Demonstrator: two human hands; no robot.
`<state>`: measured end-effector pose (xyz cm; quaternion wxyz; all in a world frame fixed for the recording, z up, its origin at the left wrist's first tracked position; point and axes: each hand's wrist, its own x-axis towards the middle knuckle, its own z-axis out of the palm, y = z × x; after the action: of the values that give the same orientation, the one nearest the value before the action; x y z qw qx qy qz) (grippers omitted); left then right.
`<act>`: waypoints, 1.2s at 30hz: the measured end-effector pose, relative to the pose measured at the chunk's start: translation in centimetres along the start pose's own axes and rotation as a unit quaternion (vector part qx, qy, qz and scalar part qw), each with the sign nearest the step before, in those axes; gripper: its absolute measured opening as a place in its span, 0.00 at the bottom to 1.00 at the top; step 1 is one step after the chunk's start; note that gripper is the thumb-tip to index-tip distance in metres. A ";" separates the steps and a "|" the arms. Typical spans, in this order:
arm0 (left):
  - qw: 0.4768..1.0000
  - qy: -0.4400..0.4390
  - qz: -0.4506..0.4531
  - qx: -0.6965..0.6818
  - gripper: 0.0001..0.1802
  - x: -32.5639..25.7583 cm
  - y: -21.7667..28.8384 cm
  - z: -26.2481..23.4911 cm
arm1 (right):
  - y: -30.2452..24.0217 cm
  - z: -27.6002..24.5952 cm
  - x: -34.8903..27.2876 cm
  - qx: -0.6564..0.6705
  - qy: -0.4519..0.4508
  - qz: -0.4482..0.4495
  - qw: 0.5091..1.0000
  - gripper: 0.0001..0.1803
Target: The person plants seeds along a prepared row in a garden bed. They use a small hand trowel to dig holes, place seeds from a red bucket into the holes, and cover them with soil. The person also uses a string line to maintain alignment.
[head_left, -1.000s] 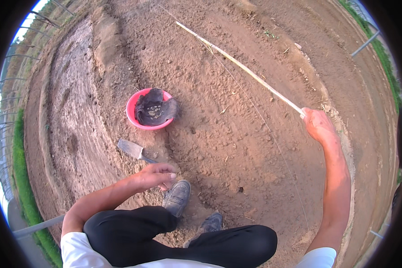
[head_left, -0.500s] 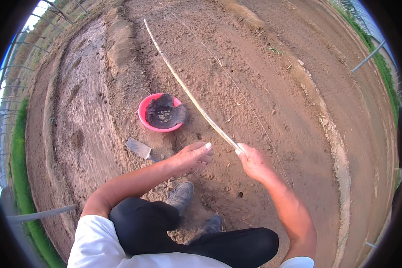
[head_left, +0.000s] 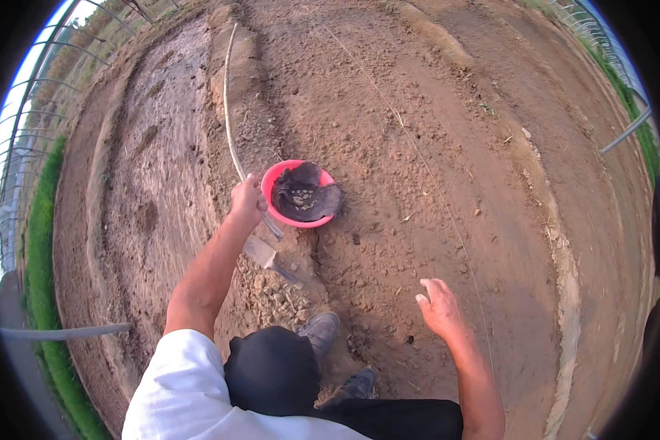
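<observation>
My left hand (head_left: 248,199) is closed around a long, thin, pale stick (head_left: 229,110), just left of the basin. The stick slants away from me toward the far left, and its near end pokes out below the fist. My right hand (head_left: 440,306) hovers over the soil at the right, fingers apart and holding nothing. A pink-red basin (head_left: 269,176) contains a dark crumpled cloth or liner (head_left: 323,199), with several small pale pieces (head_left: 302,196) lying on it. Below my left hand, a flat-bladed trowel (head_left: 260,251) rests on the ground, its handle toward my feet.
A thin string (head_left: 425,158) runs across the brown soil right of the basin. Pebbly clods (head_left: 277,297) lie near my shoes (head_left: 321,331). A low soil ridge (head_left: 561,271) stretches along the right. Grass (head_left: 42,242) and a grey pipe (head_left: 66,332) edge the left side.
The stick has passed from my right hand to my left and swung leftward. My left hand has moved forward beside the basin; my right hand has opened and shifted right and nearer.
</observation>
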<state>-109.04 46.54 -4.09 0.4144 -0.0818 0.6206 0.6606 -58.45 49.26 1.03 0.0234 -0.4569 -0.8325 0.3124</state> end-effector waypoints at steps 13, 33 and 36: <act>0.999 -0.009 -0.022 0.029 0.12 15.8 4.8 -5.1 | 19.1 1.6 -24.6 -0.051 -0.111 0.379 0.917 0.18; 0.989 0.061 -0.007 0.134 0.09 17.4 0.3 -8.2 | 16.9 0.3 -21.3 0.047 -0.029 0.414 0.909 0.23; 0.992 0.021 0.003 0.128 0.08 15.9 -0.1 -10.3 | 16.5 0.4 -21.4 0.028 -0.053 0.419 0.906 0.22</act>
<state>-123.38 44.53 -16.31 0.4064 -0.0406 0.7088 0.5752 -33.85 38.89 -2.94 -0.1406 -0.7457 -0.5553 0.3403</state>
